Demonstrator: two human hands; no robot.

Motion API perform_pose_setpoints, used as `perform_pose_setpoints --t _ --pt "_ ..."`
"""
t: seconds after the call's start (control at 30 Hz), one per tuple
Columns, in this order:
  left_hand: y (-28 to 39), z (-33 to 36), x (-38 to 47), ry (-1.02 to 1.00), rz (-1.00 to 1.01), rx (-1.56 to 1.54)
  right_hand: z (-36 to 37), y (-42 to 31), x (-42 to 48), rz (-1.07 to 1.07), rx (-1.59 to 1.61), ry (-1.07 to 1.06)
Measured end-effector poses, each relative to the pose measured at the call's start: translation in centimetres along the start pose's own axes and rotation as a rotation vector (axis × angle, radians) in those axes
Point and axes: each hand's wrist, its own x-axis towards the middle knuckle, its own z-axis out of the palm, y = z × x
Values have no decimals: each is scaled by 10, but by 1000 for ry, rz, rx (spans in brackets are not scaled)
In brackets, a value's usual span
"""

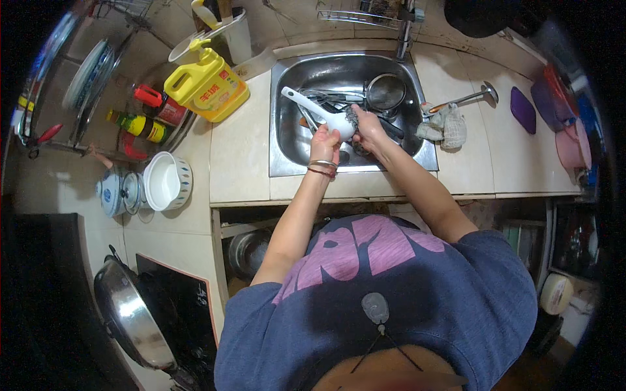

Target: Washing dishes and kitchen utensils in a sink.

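Observation:
Over the stainless steel sink (293,141), my left hand (326,141) grips a white ladle (337,122) near its bowl. Its handle points up and to the left. My right hand (368,128) presses a steel wool scrubber (351,117) against the right side of the bowl. Below my hands, a round metal pot or cup (386,92) and several metal utensils (323,95) lie in the sink. Part of the scrubber is hidden by my right fingers.
Left of the sink stand a yellow detergent jug (208,90) and a white bowl (166,182). On the right lie a cloth (452,128), a metal ladle (469,101) and a purple item (523,110). A wok (132,313) sits by the black cooktop (183,298).

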Motion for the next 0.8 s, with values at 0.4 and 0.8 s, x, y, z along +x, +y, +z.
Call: perform_pose_setpoints --t 0.4,0.8 --pt "4 7 -2 -79 -69 -64 -1 9 -13 -194 -86 97" --pt "5 4 -1 -62 -65 65 -10 27 -12 -151 -42 16"
